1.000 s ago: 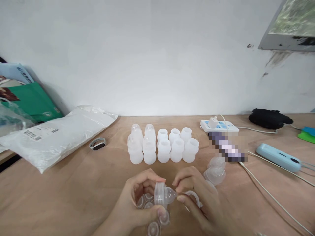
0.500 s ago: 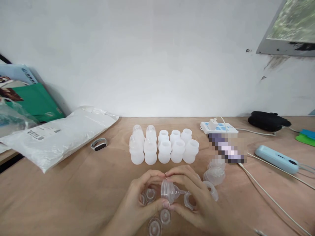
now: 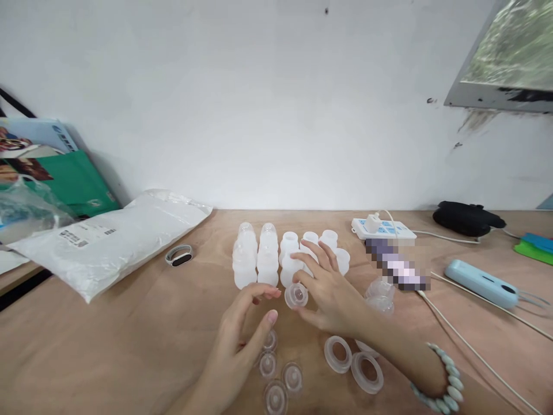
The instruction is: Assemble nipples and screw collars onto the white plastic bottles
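Note:
My right hand [image 3: 328, 291] grips a clear bottle nipple in its collar ring [image 3: 296, 295] between thumb and fingers, close to the front row of bottles. Just left of it, my left hand [image 3: 244, 328] is empty, its thumb and fingers apart. Behind the hands stand white baby bottles in two rows. The bottles at the left [image 3: 245, 271] wear clear domed caps, while the open-necked ones [image 3: 290, 241] on the right are partly hidden by my right hand. Several loose clear nipples [image 3: 293, 377] lie below my hands. Collar rings [image 3: 338, 354] lie beneath my right forearm.
Clear domed caps [image 3: 380, 297] are gathered right of my right hand. Beyond them lie a blurred-out phone [image 3: 397, 265], a power strip [image 3: 389, 229], a blue device [image 3: 481, 282] and cables. A grey wristband [image 3: 179, 255] and a white plastic parcel [image 3: 121, 236] are on the left.
My left hand has let go of the nipple and collar ring. My right hand has carried it forward toward the bottles and turned it.

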`<state>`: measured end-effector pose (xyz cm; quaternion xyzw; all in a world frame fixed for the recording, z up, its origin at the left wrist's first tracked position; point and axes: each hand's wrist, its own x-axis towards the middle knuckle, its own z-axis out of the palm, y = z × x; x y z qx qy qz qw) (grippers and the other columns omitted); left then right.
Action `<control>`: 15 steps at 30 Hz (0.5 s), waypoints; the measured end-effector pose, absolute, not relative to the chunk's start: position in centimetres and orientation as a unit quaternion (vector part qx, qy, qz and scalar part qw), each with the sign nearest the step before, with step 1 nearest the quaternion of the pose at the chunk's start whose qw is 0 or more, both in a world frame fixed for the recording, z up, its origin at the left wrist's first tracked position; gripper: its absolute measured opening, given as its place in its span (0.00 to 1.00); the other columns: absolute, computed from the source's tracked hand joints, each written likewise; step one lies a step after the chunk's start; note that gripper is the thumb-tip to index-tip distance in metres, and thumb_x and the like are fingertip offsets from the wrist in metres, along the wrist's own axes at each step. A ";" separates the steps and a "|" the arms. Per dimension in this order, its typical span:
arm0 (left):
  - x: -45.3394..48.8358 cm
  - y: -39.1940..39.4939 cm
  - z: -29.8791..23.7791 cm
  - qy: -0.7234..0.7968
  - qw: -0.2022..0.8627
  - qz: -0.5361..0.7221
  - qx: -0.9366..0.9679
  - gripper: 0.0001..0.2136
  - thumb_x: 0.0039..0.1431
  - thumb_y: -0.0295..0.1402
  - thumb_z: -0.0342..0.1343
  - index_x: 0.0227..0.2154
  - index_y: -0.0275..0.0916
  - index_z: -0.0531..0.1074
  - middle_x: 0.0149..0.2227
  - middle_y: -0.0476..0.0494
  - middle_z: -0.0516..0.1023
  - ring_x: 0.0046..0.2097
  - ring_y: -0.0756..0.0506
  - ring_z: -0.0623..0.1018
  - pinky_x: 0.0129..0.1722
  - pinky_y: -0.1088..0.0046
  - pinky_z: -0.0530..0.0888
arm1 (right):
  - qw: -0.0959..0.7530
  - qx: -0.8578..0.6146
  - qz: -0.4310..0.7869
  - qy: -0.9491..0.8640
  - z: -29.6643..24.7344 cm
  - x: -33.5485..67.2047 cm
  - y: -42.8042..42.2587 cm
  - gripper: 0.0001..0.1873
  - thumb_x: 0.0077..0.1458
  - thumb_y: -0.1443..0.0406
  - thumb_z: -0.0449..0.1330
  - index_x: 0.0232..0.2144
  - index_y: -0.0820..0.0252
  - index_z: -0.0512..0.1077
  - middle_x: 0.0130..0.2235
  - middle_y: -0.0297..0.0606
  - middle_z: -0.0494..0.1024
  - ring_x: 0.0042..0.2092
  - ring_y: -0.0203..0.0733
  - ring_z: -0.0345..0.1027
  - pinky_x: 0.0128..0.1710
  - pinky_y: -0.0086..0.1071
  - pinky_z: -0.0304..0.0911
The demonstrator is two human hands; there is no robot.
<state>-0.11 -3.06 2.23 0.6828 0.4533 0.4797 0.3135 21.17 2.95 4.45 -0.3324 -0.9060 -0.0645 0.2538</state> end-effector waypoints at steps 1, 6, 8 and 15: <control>-0.1 -3.0 2.3 0.454 0.309 0.480 0.684 0.08 0.67 0.35 0.53 0.46 0.46 0.74 0.45 0.44 0.79 0.49 0.42 0.74 0.50 0.68 0.72 | 0.256 -0.334 -0.059 -0.905 4.4 21.0 3.1 0.10 0.50 0.65 0.67 0.36 0.62 0.73 0.52 0.54 0.75 0.66 0.69 0.53 0.65 0.68 0.46; 0.1 -3.0 2.8 0.457 0.294 0.480 0.689 0.08 0.66 0.33 0.55 0.45 0.47 0.75 0.47 0.45 0.79 0.49 0.41 0.75 0.50 0.66 0.73 | 0.312 -0.318 -0.001 -0.895 4.3 21.1 2.2 0.13 0.48 0.69 0.66 0.37 0.57 0.70 0.42 0.42 0.77 0.57 0.58 0.66 0.65 0.67 0.47; 0.2 -2.9 2.7 0.451 0.282 0.479 0.699 0.09 0.66 0.33 0.56 0.47 0.48 0.74 0.50 0.44 0.77 0.53 0.39 0.75 0.53 0.63 0.72 | 0.362 -0.318 0.051 -0.875 4.4 21.3 1.4 0.14 0.47 0.68 0.67 0.38 0.55 0.70 0.43 0.40 0.77 0.55 0.55 0.67 0.64 0.64 0.49; 0.4 -2.8 1.5 0.433 0.277 0.459 0.724 0.23 0.56 0.34 0.66 0.54 0.49 0.69 0.54 0.42 0.76 0.55 0.35 0.75 0.55 0.59 0.71 | 0.501 -0.351 0.331 -0.718 4.6 22.7 -0.9 0.12 0.55 0.58 0.66 0.42 0.52 0.76 0.51 0.43 0.75 0.58 0.53 0.68 0.55 0.45 0.67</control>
